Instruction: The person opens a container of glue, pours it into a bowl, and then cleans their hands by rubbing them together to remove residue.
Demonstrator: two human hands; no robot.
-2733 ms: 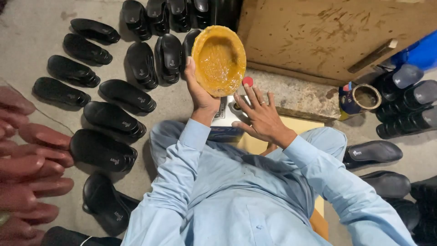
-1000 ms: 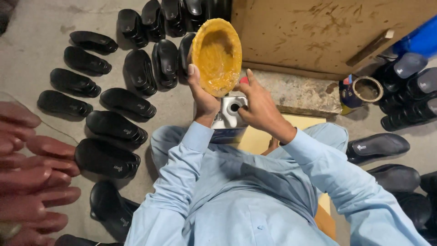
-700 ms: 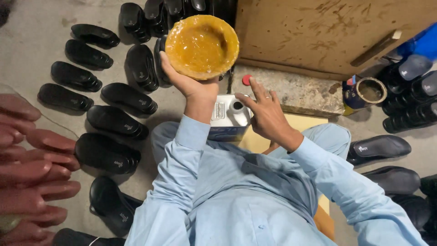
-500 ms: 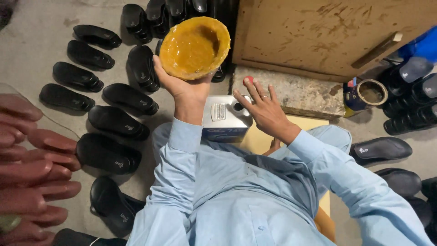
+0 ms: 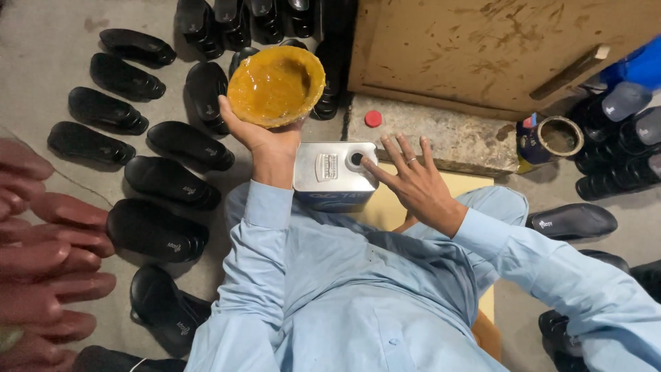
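My left hand (image 5: 258,141) holds up a round bowl (image 5: 275,85) coated inside with thick yellow-brown glue, tilted slightly toward me. A rectangular silver metal can (image 5: 334,172) stands between my knees with its small round spout uncapped. My right hand (image 5: 406,180) hovers over the can's right side, fingers spread, thumb tip beside the spout. A small red cap (image 5: 373,118) lies on the stone slab (image 5: 441,138) just beyond the can.
Rows of black shoes (image 5: 165,176) cover the floor at left and top. Reddish-brown shoes (image 5: 41,262) lie at the left edge. A stained wooden board (image 5: 496,48) leans at the back. A round open tin (image 5: 558,138) and more black shoes (image 5: 623,138) sit at right.
The bowl has been tipped from facing me to nearly level and moved left. The red cap has come off the can and lies on the slab. My right hand has let go and opened.
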